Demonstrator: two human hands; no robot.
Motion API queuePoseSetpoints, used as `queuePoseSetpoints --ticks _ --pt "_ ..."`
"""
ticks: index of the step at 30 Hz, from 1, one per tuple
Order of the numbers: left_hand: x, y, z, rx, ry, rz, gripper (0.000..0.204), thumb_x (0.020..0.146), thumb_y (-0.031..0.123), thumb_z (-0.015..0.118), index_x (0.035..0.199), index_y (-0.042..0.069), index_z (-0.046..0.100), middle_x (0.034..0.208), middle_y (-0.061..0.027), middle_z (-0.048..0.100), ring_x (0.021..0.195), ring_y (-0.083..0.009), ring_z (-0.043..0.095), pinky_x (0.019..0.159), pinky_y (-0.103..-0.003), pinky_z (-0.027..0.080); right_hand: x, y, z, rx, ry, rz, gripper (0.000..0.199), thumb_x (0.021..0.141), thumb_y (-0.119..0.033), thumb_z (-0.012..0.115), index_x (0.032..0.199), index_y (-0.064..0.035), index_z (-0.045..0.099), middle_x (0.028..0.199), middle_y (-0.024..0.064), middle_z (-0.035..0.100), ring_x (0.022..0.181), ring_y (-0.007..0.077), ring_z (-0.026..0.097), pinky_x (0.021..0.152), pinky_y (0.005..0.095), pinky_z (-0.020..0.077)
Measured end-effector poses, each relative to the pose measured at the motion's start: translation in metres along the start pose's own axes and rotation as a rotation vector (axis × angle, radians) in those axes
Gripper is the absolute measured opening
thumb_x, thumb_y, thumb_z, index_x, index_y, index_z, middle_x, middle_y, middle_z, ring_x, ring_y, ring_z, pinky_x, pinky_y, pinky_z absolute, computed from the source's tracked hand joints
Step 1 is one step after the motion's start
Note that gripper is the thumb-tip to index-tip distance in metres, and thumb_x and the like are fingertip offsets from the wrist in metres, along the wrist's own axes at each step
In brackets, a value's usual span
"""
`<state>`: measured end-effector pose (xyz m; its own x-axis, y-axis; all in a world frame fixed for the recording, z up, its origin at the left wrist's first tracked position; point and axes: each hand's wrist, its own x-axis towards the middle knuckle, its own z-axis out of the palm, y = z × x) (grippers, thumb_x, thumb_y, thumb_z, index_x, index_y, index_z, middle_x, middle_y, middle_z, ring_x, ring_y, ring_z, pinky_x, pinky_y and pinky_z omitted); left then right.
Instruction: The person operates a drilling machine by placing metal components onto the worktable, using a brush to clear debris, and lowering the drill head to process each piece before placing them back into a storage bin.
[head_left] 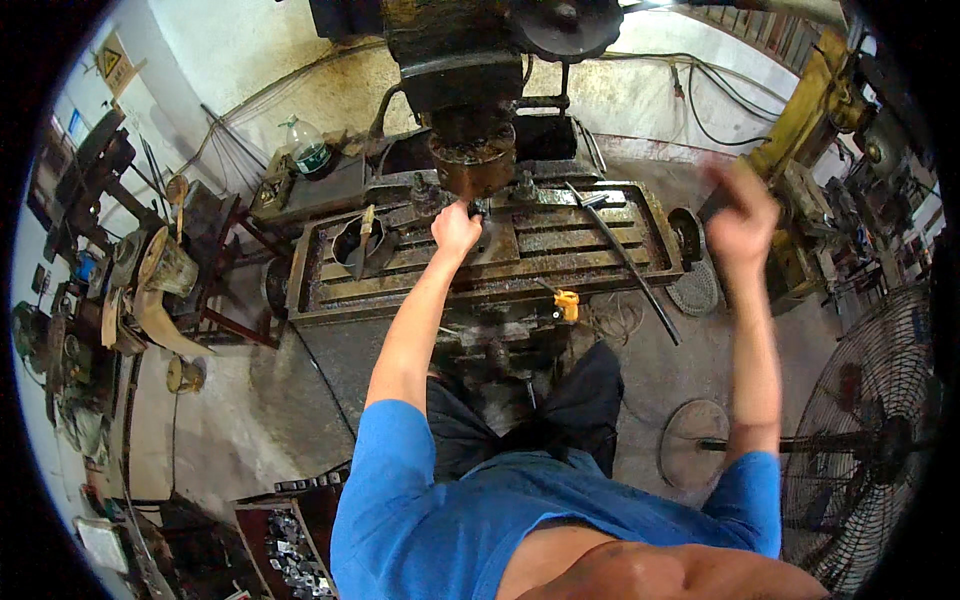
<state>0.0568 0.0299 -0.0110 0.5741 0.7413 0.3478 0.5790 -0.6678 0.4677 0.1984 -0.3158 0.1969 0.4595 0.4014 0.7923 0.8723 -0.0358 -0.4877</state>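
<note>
My left hand (457,232) is closed just below the round spindle head (474,160) of a milling machine, over the slotted metal table (430,283). What its fingers grip is hidden under the head. Raised to the right of the table is my right hand (742,225), smeared by motion, so its fingers do not read clearly. It is nearest the table's handwheel (686,235) and a yellow machine arm (795,125). A long dark bar with a cross handle (632,267) lies across the table's right side and sticks out past the front edge.
On the table's left sits a dark container with a brush (366,232) across it. A yellow fitting (567,305) hangs at the front edge. To the right stands a large floor fan (890,440); at lower left is a box of metal parts (288,550). A plastic bottle (308,150) stands behind.
</note>
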Motion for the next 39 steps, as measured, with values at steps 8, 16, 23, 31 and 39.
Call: queuePoseSetpoints --ticks 8,16,23,31,39 --pt "0.008 0.007 -0.009 -0.083 -0.089 -0.056 0.035 0.067 0.028 0.068 0.097 0.011 0.064 0.085 -0.0154 0.063 0.082 -0.0316 0.060 0.071 -0.041 0.048 0.160 -0.073 -0.062 0.851 0.267 -0.227 0.038 0.075 -0.017 0.045 0.103 0.0068 0.054 0.099 0.0175 0.057 0.100 0.0292 0.053 0.096 0.0391 0.0344" --pt "0.005 0.003 -0.004 -0.075 -0.023 -0.081 0.039 0.062 0.035 0.073 0.069 -0.001 0.058 0.075 -0.0187 0.061 0.076 -0.0339 0.060 0.065 -0.042 0.047 0.029 -0.026 -0.020 0.695 0.262 -0.376 0.034 0.069 -0.029 0.050 0.076 0.0045 0.052 0.071 0.0101 0.047 0.079 0.0255 0.051 0.095 0.0545 0.0303" --pt "0.007 0.001 0.002 -0.069 0.021 -0.049 0.041 0.062 0.036 0.073 0.069 -0.001 0.057 0.074 -0.0183 0.060 0.075 -0.0346 0.059 0.064 -0.042 0.046 0.032 -0.035 -0.020 0.725 0.277 -0.322 0.023 0.061 -0.015 0.046 0.073 0.0042 0.051 0.069 0.0097 0.046 0.078 0.0253 0.050 0.097 0.0524 0.0301" --pt "0.004 0.011 -0.009 -0.022 -0.056 -0.107 0.033 0.065 0.031 0.072 0.073 0.000 0.062 0.077 -0.0177 0.062 0.077 -0.0323 0.061 0.065 -0.041 0.048 0.029 -0.023 -0.017 0.645 0.242 -0.438 0.011 0.059 -0.004 0.040 0.066 0.0020 0.046 0.065 0.0091 0.044 0.073 0.0231 0.049 0.092 0.0530 0.0347" --pt "0.006 0.003 -0.002 -0.051 -0.033 -0.080 0.037 0.064 0.034 0.073 0.072 0.000 0.060 0.074 -0.0184 0.061 0.072 -0.0350 0.059 0.061 -0.042 0.047 0.016 -0.030 -0.011 0.639 0.331 -0.302 0.018 0.056 -0.007 0.040 0.069 0.0040 0.047 0.073 0.0148 0.050 0.078 0.0246 0.049 0.094 0.0522 0.0315"
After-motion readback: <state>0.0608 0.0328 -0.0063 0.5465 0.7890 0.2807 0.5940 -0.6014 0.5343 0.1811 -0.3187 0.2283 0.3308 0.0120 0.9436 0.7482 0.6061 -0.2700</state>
